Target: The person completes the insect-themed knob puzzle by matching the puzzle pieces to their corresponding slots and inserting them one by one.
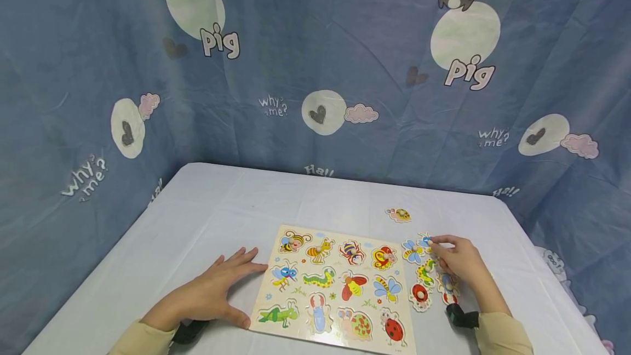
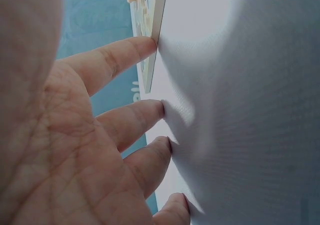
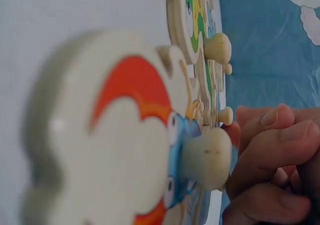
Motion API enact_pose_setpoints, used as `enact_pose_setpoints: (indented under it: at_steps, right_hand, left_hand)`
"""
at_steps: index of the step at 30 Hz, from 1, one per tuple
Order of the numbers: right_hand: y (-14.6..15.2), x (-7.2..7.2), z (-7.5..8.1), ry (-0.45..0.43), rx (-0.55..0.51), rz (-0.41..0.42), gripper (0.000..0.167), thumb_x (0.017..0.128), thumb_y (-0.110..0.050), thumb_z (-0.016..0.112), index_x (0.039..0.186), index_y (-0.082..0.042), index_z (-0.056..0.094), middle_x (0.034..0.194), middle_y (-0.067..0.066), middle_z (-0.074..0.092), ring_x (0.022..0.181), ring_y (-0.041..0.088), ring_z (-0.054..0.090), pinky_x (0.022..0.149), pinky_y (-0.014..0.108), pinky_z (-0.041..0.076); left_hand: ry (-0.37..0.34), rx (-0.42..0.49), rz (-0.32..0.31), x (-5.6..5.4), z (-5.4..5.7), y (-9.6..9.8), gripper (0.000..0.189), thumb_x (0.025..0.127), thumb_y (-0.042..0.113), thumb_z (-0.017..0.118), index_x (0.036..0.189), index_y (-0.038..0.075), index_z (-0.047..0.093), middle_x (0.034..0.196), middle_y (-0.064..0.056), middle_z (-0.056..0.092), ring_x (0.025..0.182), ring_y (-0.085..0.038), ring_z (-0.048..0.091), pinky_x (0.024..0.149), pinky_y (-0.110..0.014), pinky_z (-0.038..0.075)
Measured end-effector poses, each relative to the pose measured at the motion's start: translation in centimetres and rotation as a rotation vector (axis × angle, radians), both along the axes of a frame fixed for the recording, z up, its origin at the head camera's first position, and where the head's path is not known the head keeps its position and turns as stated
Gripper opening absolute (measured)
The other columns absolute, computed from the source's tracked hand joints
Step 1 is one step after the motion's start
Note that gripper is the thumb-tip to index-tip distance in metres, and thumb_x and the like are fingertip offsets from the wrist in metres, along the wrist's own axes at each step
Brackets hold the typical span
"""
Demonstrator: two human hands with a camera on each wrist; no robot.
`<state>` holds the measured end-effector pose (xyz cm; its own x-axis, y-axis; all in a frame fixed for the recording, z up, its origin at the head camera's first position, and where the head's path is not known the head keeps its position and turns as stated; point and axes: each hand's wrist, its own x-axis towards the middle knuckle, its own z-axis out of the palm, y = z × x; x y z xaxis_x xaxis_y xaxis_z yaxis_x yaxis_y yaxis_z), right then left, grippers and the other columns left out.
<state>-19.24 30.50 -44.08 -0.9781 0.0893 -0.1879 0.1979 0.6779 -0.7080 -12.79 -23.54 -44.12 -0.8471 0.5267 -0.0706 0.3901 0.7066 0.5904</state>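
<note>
A wooden insect puzzle board (image 1: 340,278) lies on the table. My left hand (image 1: 212,289) is spread at its left side, with the index fingertip and thumb at the board's edge; in the left wrist view the index fingertip (image 2: 147,44) touches that edge. My right hand (image 1: 458,259) is at the loose pieces right of the board, thumb and index finger pinching a blue mosquito piece (image 1: 424,240). Beside it lie a dragonfly piece (image 1: 412,252), a caterpillar piece (image 1: 426,273) and a ladybug piece (image 1: 420,295). A stag beetle piece (image 3: 125,135) with a wooden knob looms close in the right wrist view.
A snail piece (image 1: 399,215) lies apart behind the board. The table (image 1: 222,207) has a white cover, and a blue printed curtain (image 1: 276,70) hangs around its back and sides. Dark wrist straps (image 1: 462,316) show under both forearms.
</note>
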Motion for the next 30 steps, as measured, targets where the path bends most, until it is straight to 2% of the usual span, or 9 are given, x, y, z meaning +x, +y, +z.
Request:
enact_pose_setpoints:
  at_steps: [8, 21, 30]
  right_hand:
    - [-0.1, -0.7, 0.3, -0.024, 0.007, -0.023, 0.042, 0.108, -0.026, 0.063, 0.137, 0.004, 0.061, 0.060, -0.002, 0.058, 0.049, 0.011, 0.051, 0.048, 0.026, 0.042]
    - [0.2, -1.3, 0.2, -0.001, 0.088, 0.055, 0.030, 0.107, -0.021, 0.064, 0.129, -0.001, 0.065, 0.060, 0.000, 0.057, 0.051, 0.015, 0.054, 0.052, 0.030, 0.044]
    - [-0.1, -1.7, 0.4, -0.043, 0.131, 0.073, 0.025, 0.108, -0.020, 0.061, 0.126, -0.003, 0.061, 0.065, 0.001, 0.058, 0.053, 0.015, 0.052, 0.053, 0.029, 0.045]
  left_hand:
    - [0.000, -0.004, 0.000, 0.0, 0.0, 0.0, 0.107, 0.061, 0.054, 0.100, 0.154, 0.023, 0.058, 0.174, -0.022, 0.034, 0.162, -0.055, 0.023, 0.120, -0.086, 0.014]
    - [-0.003, -0.013, 0.011, 0.0, -0.2, 0.0, 0.107, 0.060, 0.053, 0.100, 0.154, 0.025, 0.058, 0.175, -0.020, 0.033, 0.162, -0.054, 0.023, 0.122, -0.085, 0.013]
    - [-0.019, -0.008, 0.021, 0.1, -0.1, 0.1, 0.107, 0.060, 0.051, 0.101, 0.154, 0.025, 0.057, 0.176, -0.019, 0.032, 0.163, -0.053, 0.021, 0.122, -0.085, 0.012]
